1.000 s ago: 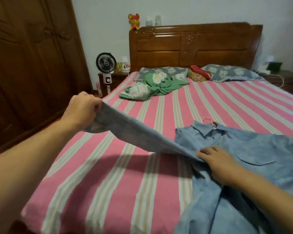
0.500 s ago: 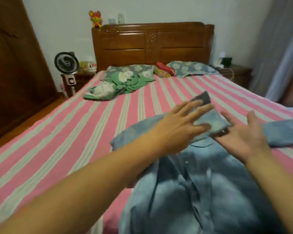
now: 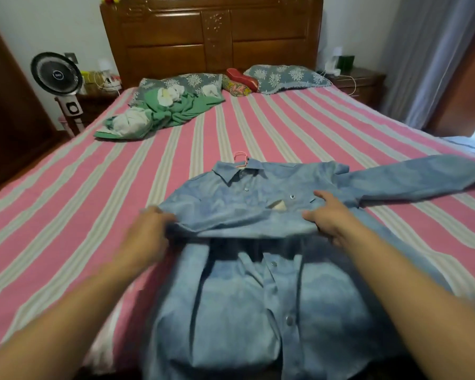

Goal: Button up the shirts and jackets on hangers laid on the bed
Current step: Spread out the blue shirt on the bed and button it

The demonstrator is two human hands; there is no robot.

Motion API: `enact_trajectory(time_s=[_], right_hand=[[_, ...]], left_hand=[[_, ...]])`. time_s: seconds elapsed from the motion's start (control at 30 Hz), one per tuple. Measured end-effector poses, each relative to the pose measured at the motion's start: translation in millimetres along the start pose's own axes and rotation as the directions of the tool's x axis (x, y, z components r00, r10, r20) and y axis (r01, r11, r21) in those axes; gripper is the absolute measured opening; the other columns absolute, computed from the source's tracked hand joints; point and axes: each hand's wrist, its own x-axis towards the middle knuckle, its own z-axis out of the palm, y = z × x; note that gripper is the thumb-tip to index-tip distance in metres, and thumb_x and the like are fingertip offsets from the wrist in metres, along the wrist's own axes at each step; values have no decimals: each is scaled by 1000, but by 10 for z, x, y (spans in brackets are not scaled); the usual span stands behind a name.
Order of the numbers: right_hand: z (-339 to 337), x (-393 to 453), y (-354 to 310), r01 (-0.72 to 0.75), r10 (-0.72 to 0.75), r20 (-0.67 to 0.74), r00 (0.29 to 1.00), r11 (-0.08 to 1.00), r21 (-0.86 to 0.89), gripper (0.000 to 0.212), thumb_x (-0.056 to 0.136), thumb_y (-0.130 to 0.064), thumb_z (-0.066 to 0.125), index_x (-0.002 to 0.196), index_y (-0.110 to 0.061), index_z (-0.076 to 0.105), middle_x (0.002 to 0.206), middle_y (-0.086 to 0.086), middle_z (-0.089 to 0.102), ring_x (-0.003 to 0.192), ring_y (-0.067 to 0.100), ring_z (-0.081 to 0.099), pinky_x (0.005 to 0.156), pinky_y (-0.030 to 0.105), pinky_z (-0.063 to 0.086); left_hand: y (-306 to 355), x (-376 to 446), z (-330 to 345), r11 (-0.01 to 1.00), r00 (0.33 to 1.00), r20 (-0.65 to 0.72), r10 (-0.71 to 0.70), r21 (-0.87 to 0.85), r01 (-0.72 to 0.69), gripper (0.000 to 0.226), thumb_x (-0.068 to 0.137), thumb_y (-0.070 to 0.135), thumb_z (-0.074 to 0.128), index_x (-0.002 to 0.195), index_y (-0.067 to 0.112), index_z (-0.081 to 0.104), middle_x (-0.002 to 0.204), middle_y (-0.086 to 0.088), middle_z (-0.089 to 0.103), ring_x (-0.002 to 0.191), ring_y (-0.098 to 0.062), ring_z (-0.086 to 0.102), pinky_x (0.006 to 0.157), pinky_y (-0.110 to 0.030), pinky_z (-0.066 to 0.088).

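Where the fingers (image 3: pixel 168 218) of the left hand (image 3: pixel 146 238) curl over a folded edge of cloth, they pinch the shirt (image 3: pixel 247 270) at its left side; blur softens that hand, so the exact grip is hard to read. Right hand (image 3: pixel 330 216): fingers spread and fairly straight, pressing flat on the shirt's chest, thumb pointing toward the middle.

Shirt: blue, long-sleeved, lying face up near the foot of the bed (image 3: pixel 66 204), collar toward the headboard. A fold of cloth, apparently one sleeve, lies across the chest between the two hands; the other sleeve (image 3: pixel 412 179) stretches out to the right.

Hanger (image 3: pixel 241 158): pink, only the hook showing above the collar; the rest is inside the shirt.

Progress, judged: early. The placket below the fold looks closed, with buttons (image 3: pixel 289 320) showing along it, though I cannot tell whether each is fastened. One upper button (image 3: pixel 246 189) sits below the collar, which looks open. The cross-lying fold likely has to be cleared before the upper buttons can be done.

Hidden or unclear: the placket under the fold; the shirt's hem, cut off at the lower edge; a pale scrap (image 3: pixel 277 205) at the chest, unidentified. No jacket or second hung shirt is evident; a green bundle (image 3: pixel 159 116) lies well apart near the pillows (image 3: pixel 283 75).
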Motion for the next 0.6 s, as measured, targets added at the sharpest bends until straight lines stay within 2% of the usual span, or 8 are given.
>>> enact_trajectory(time_s=[0.1, 0.17, 0.23, 0.3, 0.37, 0.43, 0.5, 0.6], right_hand=[[135, -305, 234, 85, -78, 181, 980, 996, -31, 37, 91, -1, 69, 123, -14, 58, 63, 4, 61, 47, 15, 55, 43, 26, 49], [275, -425, 461, 154, -79, 274, 959, 952, -264, 29, 87, -8, 72, 114, -15, 63, 48, -2, 57, 38, 12, 54, 41, 24, 44], [341, -435, 539, 163, -103, 198, 975, 934, -317, 29, 85, -20, 73, 113, -19, 65, 56, -4, 62, 47, 12, 59, 48, 23, 44], [337, -381, 536, 229, -193, 137, 972, 915, -334, 33, 85, -31, 74, 116, -23, 67, 83, -4, 69, 70, 14, 62, 68, 25, 46], [359, -318, 511, 367, -326, 170, 930, 837, -406, 27, 86, -32, 74, 113, -27, 71, 104, -2, 66, 83, 12, 62, 80, 27, 45], [412, -282, 466, 478, -422, 227, 878, 797, -370, 4, 89, -27, 72, 92, -24, 74, 90, -10, 69, 79, 8, 64, 77, 28, 49], [448, -243, 412, 499, -460, 198, 865, 826, -262, 30, 93, -19, 68, 64, -23, 62, 59, -20, 61, 60, -4, 55, 62, 19, 42], [471, -126, 375, 445, -441, 97, 892, 895, -23, 28, 94, -11, 67, 71, -26, 68, 62, -18, 65, 61, -6, 54, 65, 16, 45]], left_hand=[[-364, -95, -532, 934, 993, 38, 112, 337, -118, 38, 76, 1, 64, 101, 26, 78, 92, -2, 54, 89, -36, 60, 73, -43, 50], [-388, -285, -639, 732, 948, 304, -93, 666, -141, 43, 91, 20, 57, 128, 43, 63, 118, 2, 53, 113, -30, 51, 89, -38, 45], [-270, -488, -564, 628, 885, 375, -275, 767, -130, 40, 98, 40, 48, 138, 44, 50, 139, 1, 43, 131, -29, 40, 105, -38, 36], [44, -514, -440, 796, 922, 358, -150, 596, -102, 43, 94, 31, 55, 136, 41, 52, 144, -1, 44, 134, -30, 41, 110, -41, 36], [504, -474, -290, 987, 986, 154, 58, 142, -80, 42, 90, 11, 59, 127, 29, 65, 129, 0, 59, 119, -24, 55, 103, -38, 43], [1026, -477, -121, 973, 987, 62, 151, -185, -137, 24, 93, 12, 62, 109, 24, 75, 106, 4, 69, 96, -12, 62, 91, -34, 47], [1419, -478, 108, 939, 975, 43, 217, -282, -197, 12, 95, 25, 64, 98, 24, 76, 93, 7, 72, 84, -9, 62, 83, -34, 48], [1638, -439, 463, 972, 984, 134, 116, -217, -85, 40, 91, 63, 55, 105, 27, 64, 101, 4, 65, 98, -18, 60, 83, -38, 47]])
